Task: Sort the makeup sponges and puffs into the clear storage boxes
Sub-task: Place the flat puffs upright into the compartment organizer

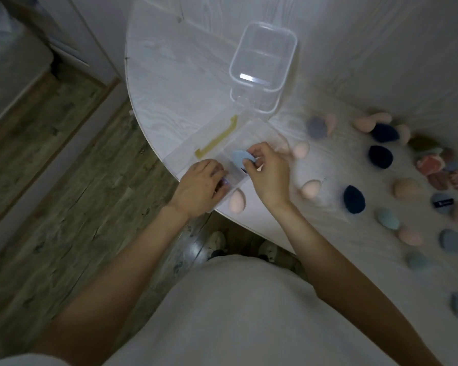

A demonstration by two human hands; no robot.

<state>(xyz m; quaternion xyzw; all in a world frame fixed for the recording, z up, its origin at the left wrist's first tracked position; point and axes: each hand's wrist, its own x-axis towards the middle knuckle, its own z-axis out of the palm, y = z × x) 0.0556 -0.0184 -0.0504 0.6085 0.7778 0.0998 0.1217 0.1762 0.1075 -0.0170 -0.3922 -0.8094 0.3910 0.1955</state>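
On the white table (pixel 169 75), near its front edge, the shallow divided clear box (pixel 251 133) sits directly under both your hands. Deep clear box (pixel 265 62) stands just beyond it, upright, nothing visible inside.

Key relation: light blue sponge (pixel 239 157) is pinched in your right hand (pixel 269 171), fingers curled round its right end, and it hangs right over a near compartment of the shallow box. Long axis runs roughly toward the box's far corner. My read: the drop is straight down, no reach needed.

Left hand (pixel 200 184) grips the near-left corner of the shallow box, fingers curled over the rim, probably steadying it. Something dark shows under its fingertips; too blurred to name.

Box overhangs close to the table edge, so keep the left hand on it.

Around:
- yellow latch strip (pixel 217 140) on the opened lid, left of the compartments, clear of the drop.
- pink sponge (pixel 237 200) touching the box's near side, nearest next pick, between your wrists.
- two more pink sponges (pixel 300 150) just right of your right hand.
- navy puffs (pixel 354 199) and the mixed pile farther right, well apart, right hand's side.
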